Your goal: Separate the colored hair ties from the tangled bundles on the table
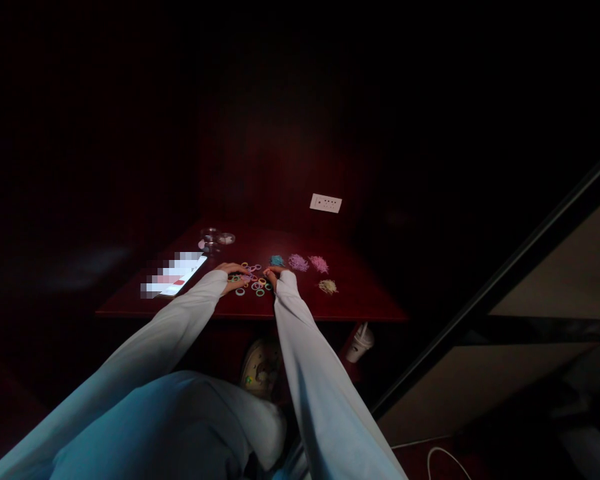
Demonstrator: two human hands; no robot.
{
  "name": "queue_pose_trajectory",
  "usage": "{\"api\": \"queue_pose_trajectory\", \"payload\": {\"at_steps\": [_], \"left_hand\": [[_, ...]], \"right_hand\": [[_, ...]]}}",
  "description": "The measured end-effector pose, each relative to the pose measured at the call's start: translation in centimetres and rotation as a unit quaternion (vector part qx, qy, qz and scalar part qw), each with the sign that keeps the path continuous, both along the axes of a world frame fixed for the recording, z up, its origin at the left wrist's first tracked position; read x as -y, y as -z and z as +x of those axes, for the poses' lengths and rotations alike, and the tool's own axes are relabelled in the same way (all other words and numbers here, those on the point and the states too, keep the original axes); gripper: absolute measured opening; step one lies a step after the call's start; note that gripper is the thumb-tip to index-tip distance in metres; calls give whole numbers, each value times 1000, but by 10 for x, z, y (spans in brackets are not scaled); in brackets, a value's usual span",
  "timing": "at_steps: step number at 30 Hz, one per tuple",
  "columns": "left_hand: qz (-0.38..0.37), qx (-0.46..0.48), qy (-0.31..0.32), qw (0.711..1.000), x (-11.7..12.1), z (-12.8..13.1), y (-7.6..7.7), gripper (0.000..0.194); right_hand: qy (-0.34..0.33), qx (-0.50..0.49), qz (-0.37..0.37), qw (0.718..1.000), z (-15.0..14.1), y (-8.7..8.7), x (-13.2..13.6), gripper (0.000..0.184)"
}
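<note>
Several small coloured rings (253, 280) lie scattered on a dark red table (360, 303). My left hand (233, 275) rests among them with its fingers curled over the rings. My right hand (274, 273) sits at the right edge of the scatter, fingers bent down onto the table. Both hands are small and dim, so I cannot make out whether either one holds a ring. Sorted little heaps lie to the right: a blue heap (277, 260), a purple heap (298, 262), a pink heap (319, 264) and a yellowish heap (328, 287).
A lit phone (176, 279) lies at the table's left. A clear round container (211, 239) and its lid (227, 238) stand at the back. A white wall socket (325, 203) is behind. Below the table are a shoe (260, 365) and a cup with a straw (359, 343).
</note>
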State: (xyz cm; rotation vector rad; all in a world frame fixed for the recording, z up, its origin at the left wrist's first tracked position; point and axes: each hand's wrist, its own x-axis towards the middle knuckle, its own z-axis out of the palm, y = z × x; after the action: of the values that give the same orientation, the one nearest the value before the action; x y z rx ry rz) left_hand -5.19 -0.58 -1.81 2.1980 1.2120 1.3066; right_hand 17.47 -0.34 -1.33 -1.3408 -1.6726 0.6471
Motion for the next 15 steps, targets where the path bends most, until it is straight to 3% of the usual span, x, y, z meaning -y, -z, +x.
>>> {"api": "queue_pose_trajectory", "payload": {"at_steps": [6, 15], "left_hand": [[-15, 30, 23, 999, -19, -3, 10, 45], [-3, 128, -18, 992, -42, 1, 32, 49]], "right_hand": [[13, 35, 5, 999, 2, 0, 1, 30], [-17, 27, 46, 998, 2, 4, 5, 30]]}}
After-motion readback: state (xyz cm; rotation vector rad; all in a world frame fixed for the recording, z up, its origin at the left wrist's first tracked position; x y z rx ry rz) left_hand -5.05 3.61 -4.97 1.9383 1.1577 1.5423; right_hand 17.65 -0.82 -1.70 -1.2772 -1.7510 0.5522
